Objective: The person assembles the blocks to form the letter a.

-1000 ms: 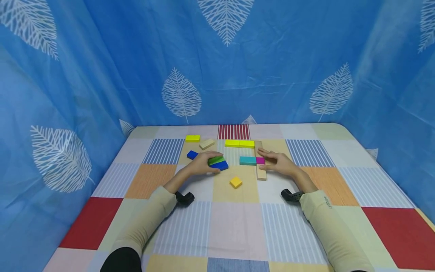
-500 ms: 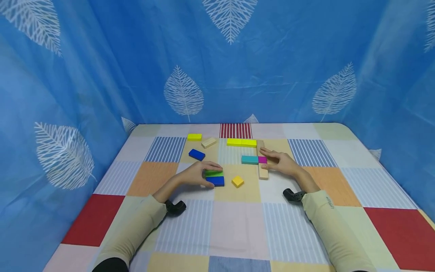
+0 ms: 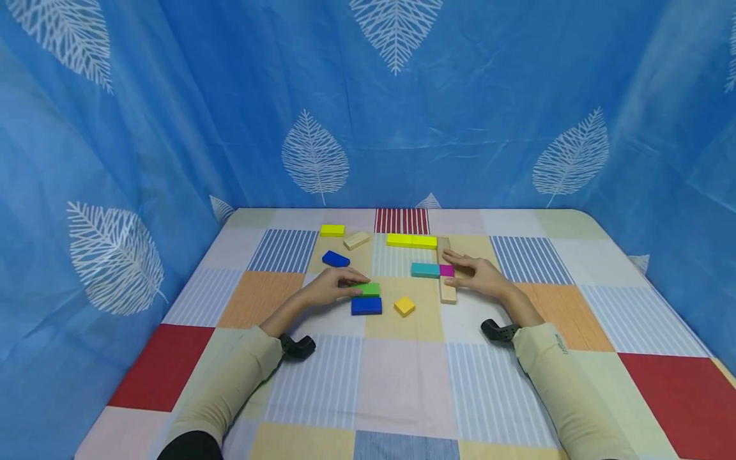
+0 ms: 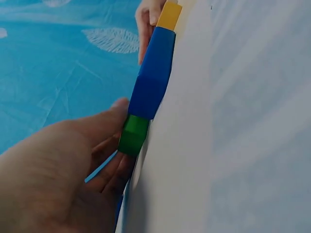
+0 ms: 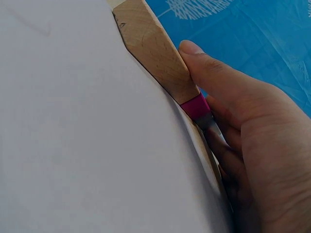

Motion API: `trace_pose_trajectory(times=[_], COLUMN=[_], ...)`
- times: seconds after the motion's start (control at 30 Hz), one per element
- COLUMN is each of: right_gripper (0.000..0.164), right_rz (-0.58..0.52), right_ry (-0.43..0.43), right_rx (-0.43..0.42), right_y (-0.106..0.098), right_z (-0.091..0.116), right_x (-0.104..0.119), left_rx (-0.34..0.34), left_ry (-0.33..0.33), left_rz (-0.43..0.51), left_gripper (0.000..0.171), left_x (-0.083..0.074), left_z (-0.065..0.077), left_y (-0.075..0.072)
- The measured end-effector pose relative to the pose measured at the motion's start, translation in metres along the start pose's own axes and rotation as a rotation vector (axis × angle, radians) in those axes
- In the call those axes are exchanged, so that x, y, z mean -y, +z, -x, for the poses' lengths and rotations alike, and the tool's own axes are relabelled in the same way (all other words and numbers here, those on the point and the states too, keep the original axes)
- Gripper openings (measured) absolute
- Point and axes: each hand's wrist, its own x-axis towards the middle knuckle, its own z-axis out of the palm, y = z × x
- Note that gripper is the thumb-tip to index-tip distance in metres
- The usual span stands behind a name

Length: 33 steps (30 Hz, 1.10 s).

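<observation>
While blue curtain (image 3: 460,76) backs patchwork surface (image 3: 402,377), head view: left hand (image 3: 329,287) pinching green block (image 3: 370,290) against blue block (image 3: 366,306); right hand (image 3: 482,277), fingers extended, touching wooden block (image 3: 448,294). Left wrist only: green end face (image 4: 133,135). Right wrist only: wood grain (image 5: 153,48).

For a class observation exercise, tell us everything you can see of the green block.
The green block is small, straight-edged and plain, with a smooth, painted look; its material is uncertain. It appears to lie flat on the patchwork cloth, its near side against the nearer blue block. The left hand grips its left part, hiding that end in the head view.
</observation>
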Motion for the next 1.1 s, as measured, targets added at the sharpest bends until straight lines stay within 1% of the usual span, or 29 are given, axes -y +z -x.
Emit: trace_pose_trajectory(times=[0.13, 0.2, 0.27, 0.33, 0.43, 0.5, 0.6, 0.73, 0.8, 0.9, 1.0, 1.1], right_gripper=[0.072, 0.072, 0.072, 0.071, 0.071, 0.071, 0.073, 0.073, 0.073, 0.073, 0.073, 0.073], right_rz=[-0.008, -0.012, -0.009, -0.007, -0.006, -0.012, -0.005, 0.003, 0.002, 0.000, -0.005, -0.003], right_ry=[0.000, 0.001, 0.003, 0.003, 0.001, 0.002, 0.003, 0.000, -0.002, -0.003, 0.000, -0.005], right_rx=[0.010, 0.017, 0.018, 0.010, 0.001, 0.007, 0.018, 0.013, 0.005, 0.005, 0.010, 0.014], right_y=[0.000, 0.000, -0.002, -0.003, -0.005, -0.005, -0.004, -0.003, -0.002, -0.002, -0.001, -0.001], right_z=[-0.001, -0.001, 0.000, 0.000, 0.001, 0.002, 0.002, 0.002, 0.002, 0.001, 0.000, -0.001], right_x=[-0.001, -0.001, -0.002, -0.003, -0.004, -0.004, -0.004, -0.004, -0.003, -0.002, -0.002, -0.002], left_rx=[-0.074, -0.090, -0.092, -0.093, -0.111, -0.124, -0.120, -0.096, -0.088, -0.083, -0.075, -0.061], left_ry=[-0.026, -0.028, -0.026, -0.028, -0.041, -0.048, -0.055, -0.067, -0.065, -0.044, -0.024, -0.034], left_rz=[-0.045, -0.065, -0.086, -0.101, -0.108, -0.114, -0.129, -0.151, -0.149, -0.145, -0.154, -0.176], left_gripper=[0.033, 0.034, 0.035, 0.034, 0.033, 0.033, 0.033, 0.034, 0.033, 0.033, 0.032, 0.034], left_x=[0.002, 0.000, -0.004, -0.010, -0.020, -0.024, -0.026, -0.023, -0.021, -0.018, -0.018, -0.019], left_z=[0.000, -0.002, -0.008, -0.019, -0.039, -0.052, -0.068, -0.082, -0.087, -0.091, -0.091, -0.090], left_y=[0.001, 0.002, 0.003, 0.004, 0.007, 0.009, 0.011, 0.014, 0.016, 0.017, 0.019, 0.019])
